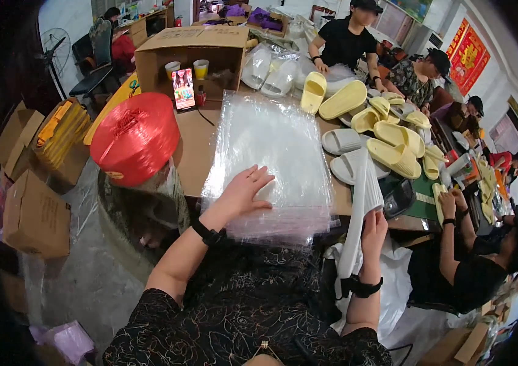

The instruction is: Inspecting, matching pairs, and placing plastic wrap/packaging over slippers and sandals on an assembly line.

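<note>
A stack of clear plastic bags [274,137] lies in front of me on the table. My left hand [245,194] rests on the lower part of the stack, fingers stretched out and nothing held. To the right of the bags, my right hand [373,235] grips a whitish slide slipper [351,226] by its strap side. That slipper stands on edge with its sole turned toward the bags. Just beyond it lie pale grey slippers [340,141] and a pile of yellow slippers [394,157].
A big spool of red plastic twine [134,143] stands left of the bags. Behind it are a lit phone [184,90] and an open cardboard box [189,38] with cups. Co-workers sit and stand along the right side; one person's hands [451,201] hold a yellow slipper.
</note>
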### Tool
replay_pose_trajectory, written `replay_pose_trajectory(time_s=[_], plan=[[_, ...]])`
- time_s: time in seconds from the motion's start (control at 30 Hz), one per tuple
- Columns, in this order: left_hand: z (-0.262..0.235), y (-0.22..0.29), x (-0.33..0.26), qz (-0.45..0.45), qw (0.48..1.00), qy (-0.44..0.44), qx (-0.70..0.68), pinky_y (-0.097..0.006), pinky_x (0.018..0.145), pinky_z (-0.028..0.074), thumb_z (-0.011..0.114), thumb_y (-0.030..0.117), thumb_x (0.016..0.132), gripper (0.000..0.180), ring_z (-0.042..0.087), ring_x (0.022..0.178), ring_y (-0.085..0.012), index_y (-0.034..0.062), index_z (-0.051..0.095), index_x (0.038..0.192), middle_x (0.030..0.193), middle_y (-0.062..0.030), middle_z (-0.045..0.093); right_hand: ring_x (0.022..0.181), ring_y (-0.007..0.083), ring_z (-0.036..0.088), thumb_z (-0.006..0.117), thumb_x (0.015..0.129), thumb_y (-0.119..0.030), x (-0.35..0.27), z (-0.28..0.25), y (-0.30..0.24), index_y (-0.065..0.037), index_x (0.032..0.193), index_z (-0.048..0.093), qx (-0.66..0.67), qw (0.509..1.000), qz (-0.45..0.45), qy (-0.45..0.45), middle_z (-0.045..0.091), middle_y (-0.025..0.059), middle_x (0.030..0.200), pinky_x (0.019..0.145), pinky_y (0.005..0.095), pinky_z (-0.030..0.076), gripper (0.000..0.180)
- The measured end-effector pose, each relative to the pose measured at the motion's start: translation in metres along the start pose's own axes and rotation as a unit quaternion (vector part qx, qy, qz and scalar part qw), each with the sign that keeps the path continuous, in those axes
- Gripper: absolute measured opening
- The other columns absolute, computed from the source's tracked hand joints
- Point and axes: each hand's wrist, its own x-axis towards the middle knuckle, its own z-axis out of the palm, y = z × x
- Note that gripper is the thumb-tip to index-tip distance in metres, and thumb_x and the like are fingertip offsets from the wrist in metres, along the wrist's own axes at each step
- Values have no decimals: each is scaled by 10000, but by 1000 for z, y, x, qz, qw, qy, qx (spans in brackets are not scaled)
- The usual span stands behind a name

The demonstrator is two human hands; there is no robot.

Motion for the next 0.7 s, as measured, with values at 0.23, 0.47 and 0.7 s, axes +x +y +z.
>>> replay_pose_trajectory(time_s=[0.23,0.47,0.7], plan=[[-1,-2,-4,0,999,-13,-49,-419,1052,427,698,292,861,444,487,1284,-346,91,615,1247,1356,-130,559,637,100,405,539,992,-212,-20,9,10,38,822,529,-77,996,5,-32,489,44,657,563,297,362,302],[-12,4,-6,-16,997,-10,-78,-427,1083,394,689,361,853,527,458,1285,-378,115,558,1300,1379,-173,505,627,85,366,584,977,-190,-28,19,17,14,749,489,-36,998,11,-58,434,-3,633,538,285,327,320],[-33,20,-31,51,996,-78,3,-429,1139,319,724,343,815,731,372,1362,-387,135,410,1441,1491,-189,387,640,56,375,549,997,-180,-29,23,12,25,806,535,-10,997,19,-77,467,-43,674,552,256,328,281]])
